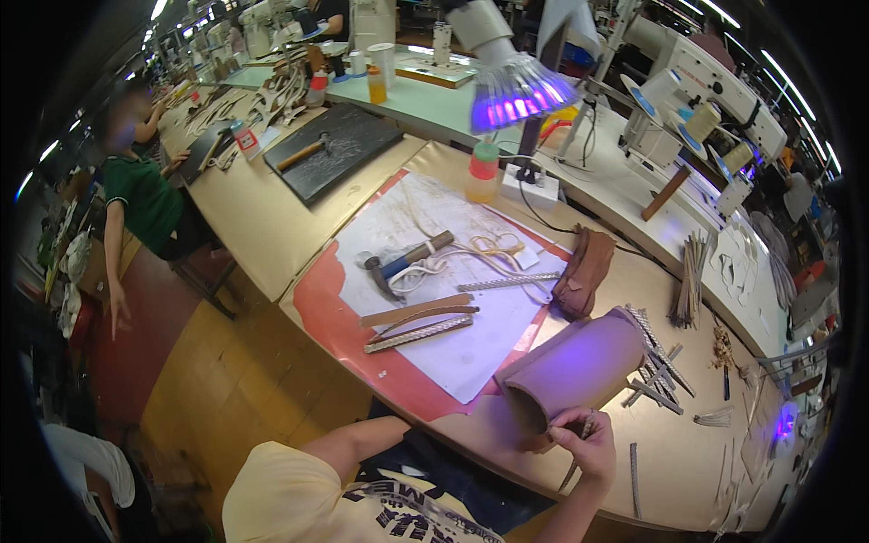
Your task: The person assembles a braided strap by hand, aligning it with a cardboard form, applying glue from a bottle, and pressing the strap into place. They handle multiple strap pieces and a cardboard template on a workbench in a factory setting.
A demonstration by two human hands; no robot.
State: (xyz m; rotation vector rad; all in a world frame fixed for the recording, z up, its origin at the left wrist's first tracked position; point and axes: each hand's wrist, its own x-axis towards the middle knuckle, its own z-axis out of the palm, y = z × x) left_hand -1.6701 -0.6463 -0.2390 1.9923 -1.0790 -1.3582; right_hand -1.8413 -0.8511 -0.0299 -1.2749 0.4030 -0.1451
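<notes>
Brown roll (pixel 579 362), one: at the gold surface (pixel 683 466)'s near edge, lamp (pixel 520 95) beyond, presumably for light. Right hand (pixel 587 443): narrow grip, fingertips pinching the roll's near rim, apparently to steady it. Left hand: hidden; grip cannot be told. Woven strips (pixel 666 373): beside the roll's far end, seemingly for easy reach.

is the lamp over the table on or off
On: the lamp glows purple at its lower rim, and purple light shows on the brown piece by the right hand.

Violet glow from lamp (pixel 523 93), dark rim
</notes>
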